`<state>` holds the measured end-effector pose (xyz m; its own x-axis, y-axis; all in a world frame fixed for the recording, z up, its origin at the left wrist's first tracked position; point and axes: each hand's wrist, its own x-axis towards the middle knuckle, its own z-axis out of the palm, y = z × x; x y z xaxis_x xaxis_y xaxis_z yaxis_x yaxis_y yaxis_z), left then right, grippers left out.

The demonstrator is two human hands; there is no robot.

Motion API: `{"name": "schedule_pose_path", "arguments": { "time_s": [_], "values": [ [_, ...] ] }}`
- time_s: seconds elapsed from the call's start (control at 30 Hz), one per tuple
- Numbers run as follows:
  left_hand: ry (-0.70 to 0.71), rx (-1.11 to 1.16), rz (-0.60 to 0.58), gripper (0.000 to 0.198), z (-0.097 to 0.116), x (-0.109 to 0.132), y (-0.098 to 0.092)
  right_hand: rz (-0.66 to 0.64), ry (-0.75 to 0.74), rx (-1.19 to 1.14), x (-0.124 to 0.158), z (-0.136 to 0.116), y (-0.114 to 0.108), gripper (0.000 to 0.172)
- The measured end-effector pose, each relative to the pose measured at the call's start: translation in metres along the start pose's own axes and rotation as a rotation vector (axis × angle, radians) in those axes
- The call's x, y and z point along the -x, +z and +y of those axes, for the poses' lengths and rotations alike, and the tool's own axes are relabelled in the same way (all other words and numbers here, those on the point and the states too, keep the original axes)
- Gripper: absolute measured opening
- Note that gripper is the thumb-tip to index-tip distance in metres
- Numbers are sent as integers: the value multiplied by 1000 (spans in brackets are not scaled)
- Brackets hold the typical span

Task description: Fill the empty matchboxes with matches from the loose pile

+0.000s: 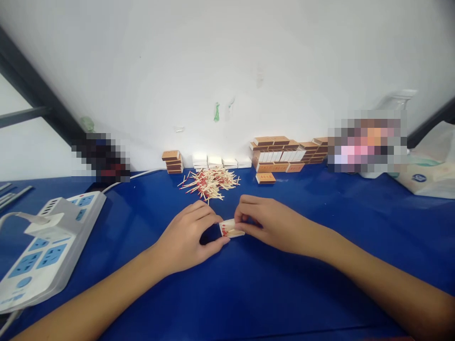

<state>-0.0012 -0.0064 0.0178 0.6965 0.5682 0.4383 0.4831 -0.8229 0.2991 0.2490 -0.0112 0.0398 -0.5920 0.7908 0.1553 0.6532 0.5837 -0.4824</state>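
A small white matchbox tray (pixel 232 222) lies between my hands, with several red-headed matches (pixel 227 232) inside, heads toward the left. My left hand (pixel 190 234) grips the tray's left end between thumb and forefinger. At the right end, the fingers of my right hand (pixel 265 220) are pinched together over the tray, at the sticks' plain ends; exactly what lies between the fingertips is partly hidden. Just beyond my hands is a loose pile of matches (pixel 213 182).
Behind the pile stand stacked white trays (pixel 215 162). Brown matchboxes are stacked at left (pixel 173 163) and right (pixel 280 167), with a single matchbox (pixel 265 178) in front. A power strip (pixel 53 251) sits at left, a plastic packet (pixel 426 170) at far right. A wall closes the blue table's back.
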Motion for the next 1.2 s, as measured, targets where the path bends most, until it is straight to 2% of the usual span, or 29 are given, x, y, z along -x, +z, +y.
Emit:
{"name": "schedule_pose_path", "arguments": {
  "time_s": [0.07, 0.23, 0.33, 0.43, 0.57, 0.67, 0.87, 1.07, 1.2],
  "values": [
    [-1, -1, 0, 22, 0, 0, 0, 34, -15, -10, -2, 7, 4, 11],
    [-4, 4, -4, 23, 0, 2, 1, 266, -32, 84, -16, 49, 13, 11],
    [-6, 1, -1, 24, -1, 2, 0, 309, 2, 123, -27, 73, 21, 21],
    [-12, -18, 11, 23, -1, 2, 0, 351, 31, 134, -38, 85, 23, 30],
    [-15, -27, -12, 24, -1, 3, 0, 284, 93, 222, -52, 89, 19, 37],
    [-12, -18, -19, 24, -1, 3, 0, 254, 136, 251, -57, 91, 16, 30],
    [-16, -15, -22, 23, -1, 3, 0, 296, 127, 244, -53, 97, 15, 11],
    [-4, -16, -18, 23, -1, 2, 1, 261, 139, 276, -45, 96, 11, 9],
    [-7, -9, -21, 23, -1, 2, 0, 285, 123, 278, -43, 88, 12, 10]
  ]
}}
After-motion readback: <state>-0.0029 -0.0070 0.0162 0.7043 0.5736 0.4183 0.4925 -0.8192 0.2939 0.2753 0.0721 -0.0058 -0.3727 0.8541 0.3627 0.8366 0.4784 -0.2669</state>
